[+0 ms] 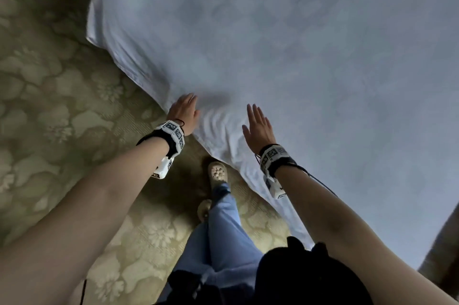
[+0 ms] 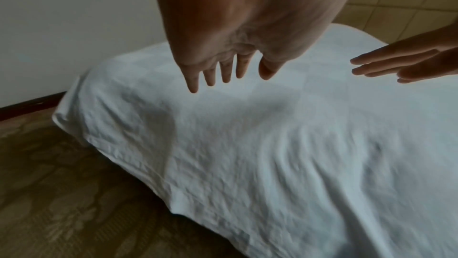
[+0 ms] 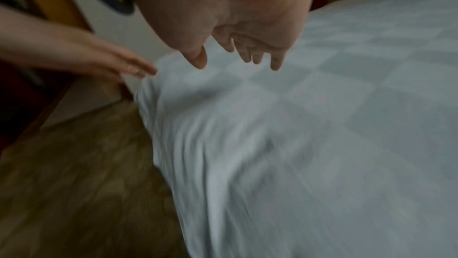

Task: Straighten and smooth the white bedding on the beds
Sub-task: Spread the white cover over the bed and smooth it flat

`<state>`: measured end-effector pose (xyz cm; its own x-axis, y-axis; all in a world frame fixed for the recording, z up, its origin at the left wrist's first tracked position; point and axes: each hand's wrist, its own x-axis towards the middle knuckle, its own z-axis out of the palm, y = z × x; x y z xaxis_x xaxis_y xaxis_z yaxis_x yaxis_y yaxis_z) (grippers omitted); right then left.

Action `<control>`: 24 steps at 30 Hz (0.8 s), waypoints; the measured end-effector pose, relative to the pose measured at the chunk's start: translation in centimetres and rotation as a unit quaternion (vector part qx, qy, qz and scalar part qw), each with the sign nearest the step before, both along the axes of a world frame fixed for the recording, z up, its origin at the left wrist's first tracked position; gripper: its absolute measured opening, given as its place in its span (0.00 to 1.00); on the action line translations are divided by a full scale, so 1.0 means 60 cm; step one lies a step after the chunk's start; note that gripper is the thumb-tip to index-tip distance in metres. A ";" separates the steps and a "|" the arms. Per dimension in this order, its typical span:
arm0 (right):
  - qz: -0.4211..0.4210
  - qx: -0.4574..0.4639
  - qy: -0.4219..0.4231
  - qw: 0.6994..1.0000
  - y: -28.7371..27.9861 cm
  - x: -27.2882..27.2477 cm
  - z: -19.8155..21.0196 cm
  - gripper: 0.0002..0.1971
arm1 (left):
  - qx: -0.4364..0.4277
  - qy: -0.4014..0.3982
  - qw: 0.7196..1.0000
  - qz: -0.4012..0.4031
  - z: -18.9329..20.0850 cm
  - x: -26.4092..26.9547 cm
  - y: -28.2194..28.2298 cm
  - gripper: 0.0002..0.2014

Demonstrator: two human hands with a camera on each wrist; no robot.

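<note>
White bedding (image 1: pixel 310 61) with a faint checked weave covers the bed and hangs over its near edge. It is wrinkled at that edge (image 2: pixel 285 164), between and below my hands. My left hand (image 1: pixel 185 112) is flat with straight fingers at the bed's edge, just over the cloth (image 2: pixel 223 74). My right hand (image 1: pixel 257 126) is also flat and spread, a little further onto the bed (image 3: pixel 245 56). Neither holds anything. Whether the palms touch the cloth I cannot tell.
Patterned beige carpet (image 1: pixel 57 96) runs along the bed's left side, where my feet (image 1: pixel 217 173) stand close to the hanging cloth. A white wall with dark skirting (image 2: pixel 29 103) lies beyond the bed's corner. Dark wooden furniture (image 3: pixel 27 78) stands left of the bed.
</note>
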<state>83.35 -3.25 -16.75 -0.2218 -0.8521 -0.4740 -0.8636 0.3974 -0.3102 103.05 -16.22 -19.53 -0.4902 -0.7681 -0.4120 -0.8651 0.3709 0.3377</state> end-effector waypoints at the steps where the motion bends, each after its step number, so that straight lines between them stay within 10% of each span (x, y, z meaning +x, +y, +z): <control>1: -0.023 -0.003 -0.009 1.000 -0.025 0.001 0.020 0.32 | 0.000 0.010 1.000 0.004 0.019 0.007 -0.020 0.23; 24: -0.011 -0.046 -0.020 0.999 -0.608 0.300 0.216 0.32 | -0.063 0.106 0.985 0.117 0.286 0.406 -0.556 0.27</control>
<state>101.37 -39.76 -3.77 -0.2232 -0.8879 -0.4022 -0.8412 0.3840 -0.3807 127.42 -49.59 -2.34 -0.3584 -0.9087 -0.2139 -0.8466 0.2198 0.4848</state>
